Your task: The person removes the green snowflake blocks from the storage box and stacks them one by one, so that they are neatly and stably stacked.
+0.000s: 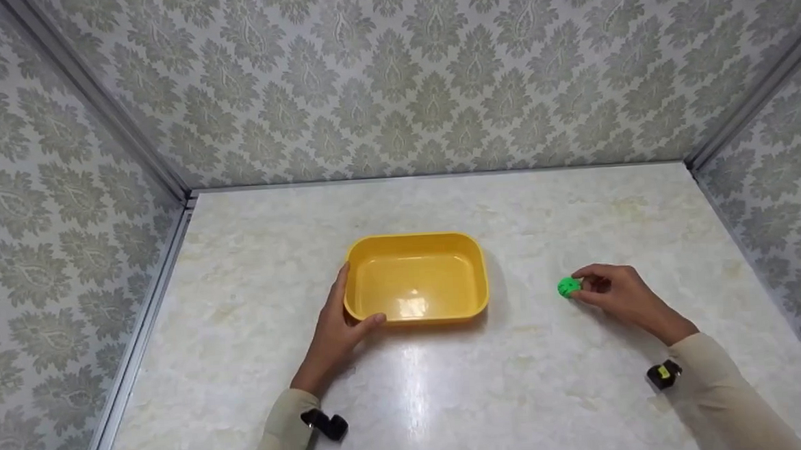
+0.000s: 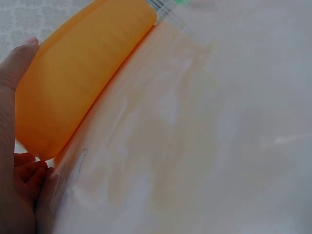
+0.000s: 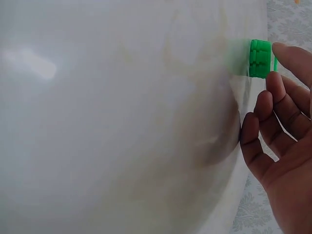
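A yellow plastic basin (image 1: 413,276), rectangular with rounded corners, stands upright near the middle of the table; nothing lies inside it. My left hand (image 1: 332,335) holds its near left corner, fingers along the left side and thumb at the front rim. In the left wrist view the thumb presses the basin's outer wall (image 2: 83,73), and curled fingers show by the lower corner. To the right of the basin, my right hand (image 1: 625,299) pinches a small round green plastic piece (image 1: 568,287) between thumb and fingertips. The right wrist view shows the notched edge of this green piece (image 3: 260,59) close over the tabletop.
The pale marbled table (image 1: 519,397) has a glossy surface with light reflections. Patterned wallpaper panels (image 1: 393,81) close it off at the back, left and right, joined by metal rails (image 1: 131,321). A small black wrist camera (image 1: 325,424) sits on the left sleeve, another (image 1: 663,374) on the right.
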A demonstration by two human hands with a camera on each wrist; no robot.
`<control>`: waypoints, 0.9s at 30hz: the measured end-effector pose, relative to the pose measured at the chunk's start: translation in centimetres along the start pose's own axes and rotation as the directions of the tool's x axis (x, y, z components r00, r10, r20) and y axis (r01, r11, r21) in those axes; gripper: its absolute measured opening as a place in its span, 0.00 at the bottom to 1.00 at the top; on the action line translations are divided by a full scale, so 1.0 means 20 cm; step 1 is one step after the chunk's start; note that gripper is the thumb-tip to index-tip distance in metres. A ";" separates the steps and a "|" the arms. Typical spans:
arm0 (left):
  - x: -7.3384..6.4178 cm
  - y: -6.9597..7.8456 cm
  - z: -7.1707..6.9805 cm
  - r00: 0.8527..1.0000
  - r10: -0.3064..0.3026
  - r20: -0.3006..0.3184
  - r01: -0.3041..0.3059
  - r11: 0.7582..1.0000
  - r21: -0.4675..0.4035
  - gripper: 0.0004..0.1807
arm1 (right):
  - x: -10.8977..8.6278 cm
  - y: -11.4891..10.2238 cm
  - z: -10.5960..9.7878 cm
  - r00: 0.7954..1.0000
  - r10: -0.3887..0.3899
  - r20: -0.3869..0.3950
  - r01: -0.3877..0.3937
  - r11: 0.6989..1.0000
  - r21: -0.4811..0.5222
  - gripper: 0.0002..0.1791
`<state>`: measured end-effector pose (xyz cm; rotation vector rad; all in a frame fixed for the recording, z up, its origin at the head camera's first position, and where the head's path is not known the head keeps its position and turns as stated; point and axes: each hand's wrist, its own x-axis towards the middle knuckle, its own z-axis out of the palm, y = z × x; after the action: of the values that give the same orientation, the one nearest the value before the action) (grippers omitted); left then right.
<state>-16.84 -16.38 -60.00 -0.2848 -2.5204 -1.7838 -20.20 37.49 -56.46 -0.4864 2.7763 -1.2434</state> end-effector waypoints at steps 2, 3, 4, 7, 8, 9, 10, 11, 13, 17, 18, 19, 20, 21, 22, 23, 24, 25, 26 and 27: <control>0.00 0.00 0.00 1.000 -0.006 0.001 0.006 1.000 -0.003 0.65 | 0.00 0.00 0.00 1.000 0.002 0.000 -0.002 1.000 -0.002 0.15; 0.00 0.00 0.00 1.000 -0.006 0.002 0.006 1.000 -0.002 0.65 | 0.00 0.00 0.00 1.000 0.003 -0.001 -0.003 1.000 -0.001 0.15; 0.00 0.00 0.00 1.000 -0.007 0.001 0.007 1.000 -0.001 0.65 | 0.00 0.00 0.01 1.000 0.005 0.000 -0.005 1.000 0.001 0.15; 0.00 0.00 0.00 1.000 -0.008 -0.002 0.008 1.000 0.005 0.66 | 0.00 0.00 0.01 1.000 0.012 0.001 -0.012 1.000 0.003 0.16; 0.00 0.00 0.00 1.000 -0.008 -0.003 0.008 1.000 0.006 0.66 | 0.00 0.00 0.01 1.000 0.015 0.001 -0.015 1.000 0.004 0.16; 0.00 0.00 0.00 1.000 -0.009 -0.004 0.009 1.000 0.007 0.66 | 0.00 0.00 0.01 1.000 0.017 0.001 -0.017 1.000 0.002 0.16; 0.00 0.00 0.00 1.000 -0.010 -0.006 0.010 1.000 0.007 0.66 | 0.00 0.00 0.01 1.000 0.018 0.002 -0.018 1.000 0.002 0.16; 0.00 0.00 0.00 1.000 -0.010 -0.006 0.010 1.000 0.006 0.66 | 0.00 0.00 0.01 1.000 0.020 0.002 -0.020 1.000 0.002 0.16; 0.00 0.00 0.00 1.000 -0.009 -0.006 0.009 1.000 0.004 0.66 | 0.00 0.00 0.01 1.000 0.024 0.004 -0.024 1.000 0.004 0.16; -0.01 0.00 0.01 1.000 -0.008 -0.009 0.008 1.000 0.000 0.65 | 0.00 0.00 0.01 1.000 0.028 0.006 -0.028 1.000 0.007 0.16; -0.01 0.00 0.01 1.000 -0.008 -0.009 0.008 1.000 -0.002 0.65 | 0.00 0.00 0.01 1.000 0.028 0.004 -0.028 1.000 0.005 0.16; -0.01 0.00 0.01 1.000 -0.007 -0.010 0.007 1.000 -0.005 0.65 | 0.00 0.00 0.02 1.000 0.029 0.003 -0.029 1.000 0.002 0.16; -0.01 0.00 0.01 1.000 -0.008 -0.009 0.008 1.000 -0.008 0.65 | 0.00 0.00 0.02 1.000 0.030 0.001 -0.030 1.000 0.001 0.16; -0.01 0.00 0.01 1.000 -0.009 -0.009 0.009 1.000 -0.008 0.65 | 0.00 0.00 0.02 1.000 0.031 0.000 -0.031 1.000 0.000 0.17; -0.02 0.00 0.01 1.000 -0.010 -0.009 0.010 1.000 -0.008 0.65 | 0.00 0.00 0.02 1.000 0.031 -0.004 -0.031 1.000 -0.003 0.17; -0.02 0.00 0.01 1.000 -0.011 -0.008 0.011 1.000 -0.005 0.65 | 0.00 0.00 0.02 1.000 0.030 -0.007 -0.030 1.000 -0.007 0.18; -0.02 0.00 0.00 1.000 -0.013 -0.008 0.013 1.000 -0.003 0.66 | 0.01 0.00 0.02 1.000 0.030 -0.010 -0.030 0.999 -0.011 0.18; -0.02 0.00 0.00 1.000 -0.015 -0.010 0.015 1.000 0.000 0.66 | 0.01 0.00 0.02 1.000 0.028 -0.012 -0.028 0.999 -0.015 0.19; -0.02 0.00 0.00 1.000 -0.017 -0.012 0.017 1.000 0.003 0.66 | 0.01 0.00 0.02 1.000 0.028 -0.013 -0.028 0.999 -0.017 0.19; -0.03 0.00 -0.01 1.000 -0.020 -0.015 0.020 1.000 0.007 0.66 | 0.01 0.00 0.02 1.000 0.028 -0.014 -0.028 0.999 -0.021 0.19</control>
<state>-16.36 -16.59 -60.05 -0.2459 -2.5283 -1.7765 -20.37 37.11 -56.69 -0.4403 2.8003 -1.2175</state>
